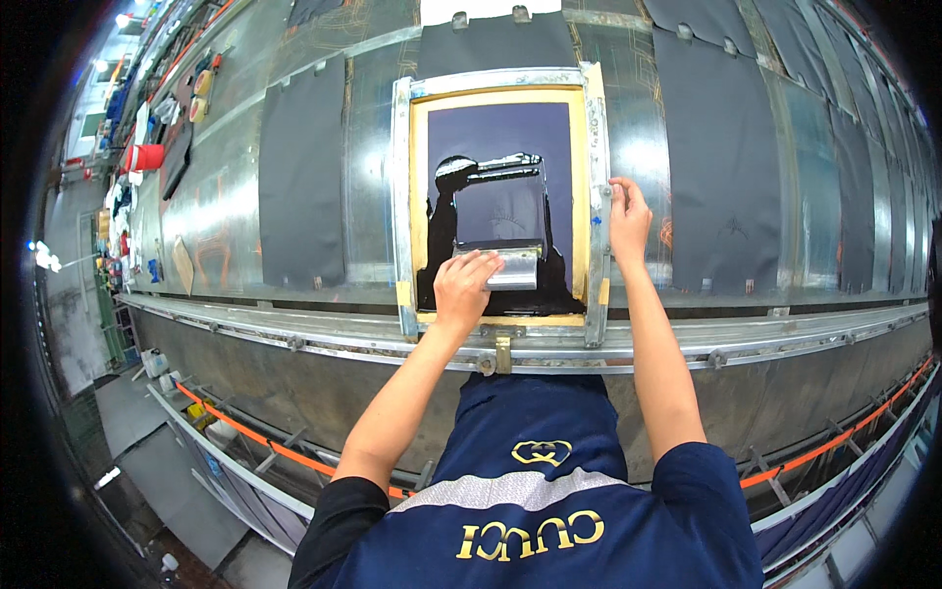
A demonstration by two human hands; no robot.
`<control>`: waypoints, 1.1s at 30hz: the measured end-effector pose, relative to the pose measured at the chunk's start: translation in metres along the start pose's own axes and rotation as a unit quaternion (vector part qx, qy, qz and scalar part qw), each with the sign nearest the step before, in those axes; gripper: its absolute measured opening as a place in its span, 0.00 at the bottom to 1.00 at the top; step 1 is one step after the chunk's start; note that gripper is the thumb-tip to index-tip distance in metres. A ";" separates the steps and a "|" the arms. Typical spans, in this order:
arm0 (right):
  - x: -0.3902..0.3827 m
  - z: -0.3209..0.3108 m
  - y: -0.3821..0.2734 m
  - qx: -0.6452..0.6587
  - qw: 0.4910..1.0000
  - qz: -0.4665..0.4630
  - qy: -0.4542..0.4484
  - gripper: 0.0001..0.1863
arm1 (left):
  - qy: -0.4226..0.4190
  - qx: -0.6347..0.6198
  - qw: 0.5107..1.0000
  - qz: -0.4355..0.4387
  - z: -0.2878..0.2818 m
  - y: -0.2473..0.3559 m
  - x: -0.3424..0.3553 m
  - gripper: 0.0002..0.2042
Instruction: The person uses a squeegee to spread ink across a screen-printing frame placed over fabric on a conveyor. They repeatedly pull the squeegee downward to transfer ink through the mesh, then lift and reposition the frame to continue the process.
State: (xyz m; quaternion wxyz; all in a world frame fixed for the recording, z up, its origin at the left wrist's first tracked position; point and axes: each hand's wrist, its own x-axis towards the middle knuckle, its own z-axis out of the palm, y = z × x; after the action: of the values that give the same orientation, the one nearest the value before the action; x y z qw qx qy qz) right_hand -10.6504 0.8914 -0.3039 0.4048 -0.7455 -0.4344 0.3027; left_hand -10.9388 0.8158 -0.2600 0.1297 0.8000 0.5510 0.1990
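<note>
A screen-printing frame (499, 77) with metal rails and a yellow border holds a dark purple screen (500, 123). Glossy black ink (442, 285) lies in bands around a square middle area, heaped at its upper left. My left hand (463, 285) grips a metal squeegee (517, 270) with a dark edge, across the lower part of the screen. My right hand (631, 218) has curled fingers at the frame's right rail, gripping it near a small fitting. The frame's lower end meets a metal rail (648, 329) along the table edge, with a brass-coloured piece at its middle.
Dark grey sheets (299, 177) lie along the long metal table (216, 236) on both sides. At the far left are a red bucket (144, 157), tape rolls and other clutter. An orange rail (245, 424) runs below the table's near side, with a walkway at lower left.
</note>
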 end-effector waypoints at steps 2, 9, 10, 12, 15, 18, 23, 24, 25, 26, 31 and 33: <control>0.003 0.000 -0.001 0.007 1.000 -0.013 0.008 0.10 | 0.014 -0.050 0.999 0.000 -0.001 -0.014 0.029 0.22; 0.005 -0.001 -0.004 0.018 0.999 -0.029 -0.001 0.11 | -0.096 0.043 0.989 -0.108 -0.008 -0.040 0.156 0.16; 0.005 0.000 -0.004 0.017 0.999 -0.027 -0.001 0.10 | -0.083 0.033 0.991 -0.096 -0.004 -0.038 0.151 0.16; 0.004 -0.003 -0.005 0.011 1.000 -0.029 0.004 0.10 | -0.053 0.014 0.995 -0.080 0.003 -0.034 0.130 0.16; 0.001 -0.001 -0.001 0.012 0.998 -0.051 0.020 0.11 | -0.027 -0.032 0.999 -0.019 0.006 -0.024 0.090 0.16; 0.005 -0.002 0.004 0.010 1.000 -0.029 0.003 0.11 | -0.005 -0.028 1.000 0.007 0.009 -0.009 0.036 0.15; 0.016 0.003 0.018 0.024 0.999 -0.026 -0.013 0.10 | -0.026 0.006 0.999 0.039 0.006 0.010 -0.032 0.20; 0.015 0.004 0.018 0.027 0.999 -0.028 -0.012 0.10 | -0.034 0.005 0.999 0.040 0.004 0.007 -0.040 0.22; 0.016 0.009 0.015 0.029 0.999 -0.032 -0.012 0.10 | -0.040 0.003 0.998 0.041 0.003 0.002 -0.045 0.23; 0.015 0.008 0.001 0.006 0.999 -0.028 -0.019 0.10 | -0.057 -0.009 0.998 0.037 -0.002 -0.002 -0.051 0.26; -0.013 0.043 -0.082 0.004 0.997 -0.081 0.008 0.11 | -0.047 -0.037 0.998 0.019 -0.057 -0.032 -0.064 0.28; -0.039 0.092 -0.097 0.031 0.993 -0.112 0.028 0.11 | -0.052 -0.042 0.998 0.006 -0.087 -0.072 -0.073 0.28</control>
State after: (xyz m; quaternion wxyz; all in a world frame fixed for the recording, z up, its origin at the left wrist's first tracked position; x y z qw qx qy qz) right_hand -10.7810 0.9165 -0.2607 0.4712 -0.6877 -0.4937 0.2477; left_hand -11.0617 0.7726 -0.2267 0.1902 0.8064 0.5300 0.1808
